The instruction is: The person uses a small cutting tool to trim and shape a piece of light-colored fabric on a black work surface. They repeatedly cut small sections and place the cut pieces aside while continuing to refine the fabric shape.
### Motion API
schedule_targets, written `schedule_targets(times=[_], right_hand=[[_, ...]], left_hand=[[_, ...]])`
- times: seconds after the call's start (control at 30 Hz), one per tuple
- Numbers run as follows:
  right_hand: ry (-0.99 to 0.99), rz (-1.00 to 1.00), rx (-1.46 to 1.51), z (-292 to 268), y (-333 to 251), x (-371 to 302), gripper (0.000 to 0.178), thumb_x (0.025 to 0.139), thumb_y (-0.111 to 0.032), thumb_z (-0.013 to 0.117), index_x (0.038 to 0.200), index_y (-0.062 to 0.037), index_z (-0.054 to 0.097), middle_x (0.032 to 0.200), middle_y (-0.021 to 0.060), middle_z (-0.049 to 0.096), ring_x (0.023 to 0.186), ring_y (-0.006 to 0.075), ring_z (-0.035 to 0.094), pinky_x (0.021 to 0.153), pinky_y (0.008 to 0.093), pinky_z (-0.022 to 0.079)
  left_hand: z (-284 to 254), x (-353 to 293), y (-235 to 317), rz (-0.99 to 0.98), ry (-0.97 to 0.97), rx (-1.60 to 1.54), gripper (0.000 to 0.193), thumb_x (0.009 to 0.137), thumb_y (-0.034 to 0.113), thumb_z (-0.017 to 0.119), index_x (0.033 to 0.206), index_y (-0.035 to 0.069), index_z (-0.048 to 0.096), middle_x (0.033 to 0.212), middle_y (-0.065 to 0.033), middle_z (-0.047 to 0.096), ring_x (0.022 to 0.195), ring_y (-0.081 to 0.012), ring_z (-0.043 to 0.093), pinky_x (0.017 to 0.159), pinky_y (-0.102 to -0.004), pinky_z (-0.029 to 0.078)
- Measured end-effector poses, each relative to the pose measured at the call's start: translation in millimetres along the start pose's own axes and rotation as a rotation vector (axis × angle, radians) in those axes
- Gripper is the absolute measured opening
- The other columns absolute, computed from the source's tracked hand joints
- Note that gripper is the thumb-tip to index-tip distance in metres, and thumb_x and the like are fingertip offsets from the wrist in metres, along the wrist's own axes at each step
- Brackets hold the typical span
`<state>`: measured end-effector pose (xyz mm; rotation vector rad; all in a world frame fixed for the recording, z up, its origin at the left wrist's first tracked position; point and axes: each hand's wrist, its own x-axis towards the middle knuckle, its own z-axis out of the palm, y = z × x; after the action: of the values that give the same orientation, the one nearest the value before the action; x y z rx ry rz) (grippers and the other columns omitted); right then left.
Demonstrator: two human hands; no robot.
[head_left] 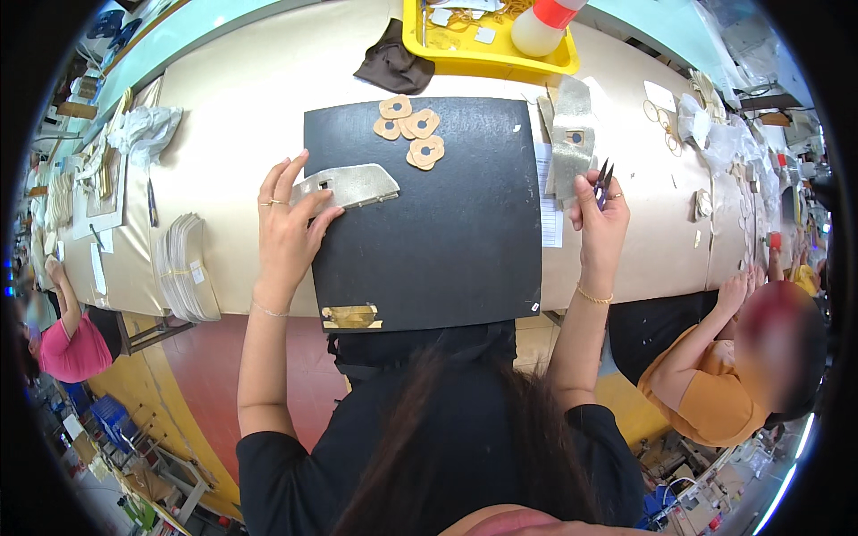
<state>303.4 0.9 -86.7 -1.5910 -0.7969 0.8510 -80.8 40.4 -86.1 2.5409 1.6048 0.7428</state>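
Observation:
On the black board (429, 241), my left hand (291, 219) pinches the left end of a curved silver-grey panel (362, 185) with a small square hole. My right hand (601, 219), off the board's right edge, keeps small purple-handled thread snips (605, 179) between its fingers, blades pointing up. Its thumb and fingertips are at the lower end of another silver-grey panel (572, 103), which has a tan patch (575, 138) at its hole. That panel lies on other pieces and a printed sheet (550, 214). Several tan patches with round holes (425, 151) lie loosely piled at the board's far side.
A yellow tray (492, 64) holding a red-banded bottle (542, 25) stands at the back, beside a dark cloth (395, 61). At left are a stack of pale curved pieces (186, 268) and a pen (152, 204). Co-workers sit at both sides, one in an orange top (706, 393).

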Motion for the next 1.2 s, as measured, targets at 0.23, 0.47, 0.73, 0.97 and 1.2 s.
schedule_targets(times=[0.23,0.47,0.73,0.97,1.2], right_hand=[[0.146,-0.092,-0.365,-21.4,21.8,-0.7,0.035,0.093,-0.024,0.072,0.119,-0.0020,0.066,0.102,0.0027,0.052,0.076,0.0077,0.051,0.059,0.0212,0.045],[0.002,-0.152,-0.270,2.3,8.2,-11.2,0.029,0.093,-0.018,0.072,0.116,-0.0012,0.068,0.103,0.0031,0.051,0.089,0.0112,0.054,0.073,0.0247,0.052],[-0.091,-0.228,-0.162,21.9,-5.7,-26.0,0.032,0.097,-0.024,0.067,0.119,-0.0020,0.066,0.099,0.0034,0.055,0.085,0.0101,0.052,0.069,0.0225,0.047],[-0.372,-0.117,0.090,53.6,-35.2,-60.3,0.030,0.098,-0.022,0.065,0.121,-0.0020,0.062,0.096,0.0031,0.060,0.082,0.0097,0.056,0.075,0.0242,0.047],[-0.501,-0.627,-0.280,76.6,-73.4,-75.3,0.037,0.079,-0.014,0.083,0.112,-0.0059,0.070,0.097,0.0045,0.060,0.078,0.0114,0.056,0.064,0.0230,0.046]], left_hand=[[-6.0,9.9,-4.7,0.061,-0.084,-0.101,0.014,0.077,0.014,0.079,0.086,0.006,0.073,0.107,-0.0055,0.068,0.098,-0.0253,0.062,0.086,-0.0388,0.049],[-7.6,10.3,-13.5,0.176,-0.069,-0.061,0.014,0.080,0.006,0.075,0.093,0.004,0.071,0.102,-0.0070,0.070,0.091,-0.0242,0.066,0.079,-0.0359,0.054],[-8.4,13.3,-15.7,-0.646,0.194,-0.847,0.011,0.096,0.011,0.063,0.093,0.000,0.065,0.087,-0.0045,0.069,0.075,-0.0106,0.065,0.069,-0.0254,0.053],[-28.1,19.7,38.8,-0.643,0.151,-1.538,0.013,0.100,0.012,0.057,0.097,0.000,0.061,0.096,-0.0127,0.072,0.079,-0.0114,0.068,0.067,-0.0245,0.056],[-29.0,27.3,85.8,-0.631,-0.060,-1.659,0.011,0.101,0.013,0.056,0.099,0.002,0.058,0.091,-0.0123,0.072,0.076,-0.0108,0.067,0.064,-0.0228,0.054]])
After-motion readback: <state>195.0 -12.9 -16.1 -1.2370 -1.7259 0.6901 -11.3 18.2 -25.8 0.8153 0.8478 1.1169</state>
